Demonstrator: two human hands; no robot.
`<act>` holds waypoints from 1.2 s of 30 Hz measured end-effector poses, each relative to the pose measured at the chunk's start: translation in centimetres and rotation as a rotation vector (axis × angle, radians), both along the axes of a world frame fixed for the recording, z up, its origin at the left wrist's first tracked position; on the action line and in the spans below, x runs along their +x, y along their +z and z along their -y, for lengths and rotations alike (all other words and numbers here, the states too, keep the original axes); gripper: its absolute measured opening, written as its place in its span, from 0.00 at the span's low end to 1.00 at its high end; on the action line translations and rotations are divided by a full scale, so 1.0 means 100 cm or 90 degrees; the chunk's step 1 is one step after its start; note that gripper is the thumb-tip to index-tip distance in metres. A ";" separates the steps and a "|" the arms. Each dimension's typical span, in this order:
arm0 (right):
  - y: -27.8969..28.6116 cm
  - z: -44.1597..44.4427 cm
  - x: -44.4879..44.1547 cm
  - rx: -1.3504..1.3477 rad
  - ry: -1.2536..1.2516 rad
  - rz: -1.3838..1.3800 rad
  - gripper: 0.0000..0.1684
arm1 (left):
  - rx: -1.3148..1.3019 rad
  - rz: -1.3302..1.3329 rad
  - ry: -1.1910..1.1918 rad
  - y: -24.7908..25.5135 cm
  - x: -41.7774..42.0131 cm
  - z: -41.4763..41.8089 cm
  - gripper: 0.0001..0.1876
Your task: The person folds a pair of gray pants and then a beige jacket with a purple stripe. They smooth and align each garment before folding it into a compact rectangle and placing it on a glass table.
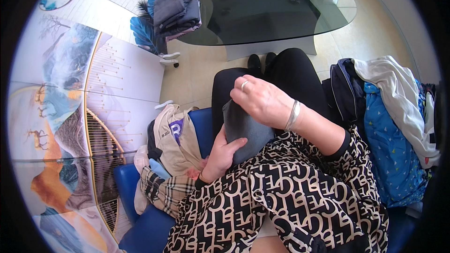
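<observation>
A dark grey piece of cloth (249, 135) lies over the lap, between my two hands. My left hand (223, 153) grips its near left part, with the thumb on top. Above the cloth, my right hand (262, 100), with a ring and a silver bangle, has its fingers curled at the far edge; its fingertips are hidden, and the fabric seems pinched there. Black trousers (299, 77) cover the legs under the cloth.
Garments, one beige (179, 126) and one checked (170, 188), lie on blue chairs (146, 233) at left. Blue patterned (390, 147), white (390, 73) and dark clothes are heaped at right. Folded dark clothes (175, 10) stand near an oval glass table (263, 10).
</observation>
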State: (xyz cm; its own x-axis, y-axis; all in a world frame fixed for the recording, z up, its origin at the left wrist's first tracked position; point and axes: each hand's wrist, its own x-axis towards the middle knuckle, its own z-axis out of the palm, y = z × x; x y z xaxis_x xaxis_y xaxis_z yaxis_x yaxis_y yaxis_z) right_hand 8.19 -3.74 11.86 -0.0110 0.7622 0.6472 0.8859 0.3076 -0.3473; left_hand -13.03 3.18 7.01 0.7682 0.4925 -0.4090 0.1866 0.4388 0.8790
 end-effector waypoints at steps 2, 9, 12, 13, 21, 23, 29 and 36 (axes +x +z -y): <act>-0.006 0.000 -0.003 -0.073 0.013 -0.108 0.06 | -0.015 0.011 -0.006 0.000 0.001 -0.002 0.31; -0.005 -0.002 -0.002 -0.090 0.068 -0.253 0.06 | -0.014 0.010 -0.010 0.005 0.003 0.000 0.31; -0.006 -0.008 -0.005 -0.066 0.076 -0.260 0.08 | -0.030 0.007 -0.008 0.005 0.004 0.001 0.31; -0.009 -0.011 -0.007 -0.051 0.077 -0.254 0.08 | -0.020 0.010 -0.012 0.004 0.004 0.001 0.31; -0.009 0.000 0.012 -0.174 0.056 -0.474 0.08 | -0.066 0.037 0.029 -0.001 0.001 -0.007 0.33; -0.021 0.002 0.013 -0.168 0.078 -0.426 0.07 | -0.078 0.037 0.050 -0.001 -0.001 -0.007 0.33; -0.038 -0.005 0.009 -0.014 0.096 -0.161 0.08 | -0.087 0.035 0.055 -0.004 -0.004 -0.007 0.34; -0.039 -0.012 0.004 0.035 -0.007 -0.102 0.08 | -0.099 0.039 0.077 0.002 -0.004 -0.009 0.34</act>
State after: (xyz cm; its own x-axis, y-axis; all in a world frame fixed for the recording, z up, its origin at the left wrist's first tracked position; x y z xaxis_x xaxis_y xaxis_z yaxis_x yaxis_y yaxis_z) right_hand 8.63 -2.55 7.93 0.1042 0.7247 0.6811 0.8239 0.3207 -0.4673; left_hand -13.40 4.08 7.24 0.7331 0.5176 -0.4412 0.0720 0.5860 0.8071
